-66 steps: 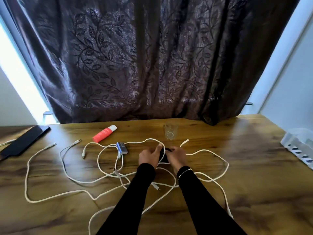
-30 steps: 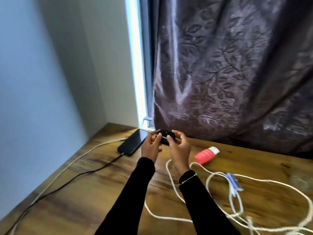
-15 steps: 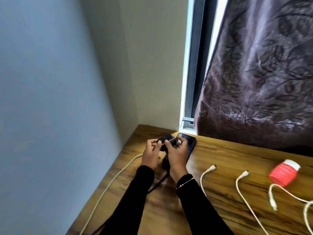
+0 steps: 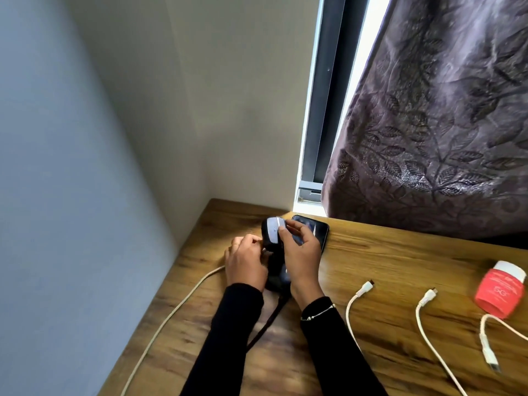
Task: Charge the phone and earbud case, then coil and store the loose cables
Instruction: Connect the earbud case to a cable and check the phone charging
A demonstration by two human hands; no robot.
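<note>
My right hand (image 4: 300, 252) grips the black earbud case (image 4: 273, 232) and holds it tilted up above the table's far left corner. My left hand (image 4: 245, 262) is pinched at the case's lower end on the tip of a white cable (image 4: 171, 312), which trails off to the near left. The plug itself is mostly hidden by my fingers. The black phone (image 4: 318, 230) lies flat under my right hand, and a black cable (image 4: 265, 324) leaves its near end. Loose white cable ends (image 4: 365, 288) (image 4: 428, 295) lie to the right.
A red tube (image 4: 501, 290) lies at the right with a third white plug (image 4: 490, 355) in front of it. Walls close in the wooden table (image 4: 371, 258) at the left and back. A dark patterned curtain (image 4: 428, 138) hangs down to the table's back edge.
The case has been tipped up higher in my right hand. My left hand has dropped to the case's lower end with the white cable tip. Earlier, both hands carried the case from mid-table to this corner.
</note>
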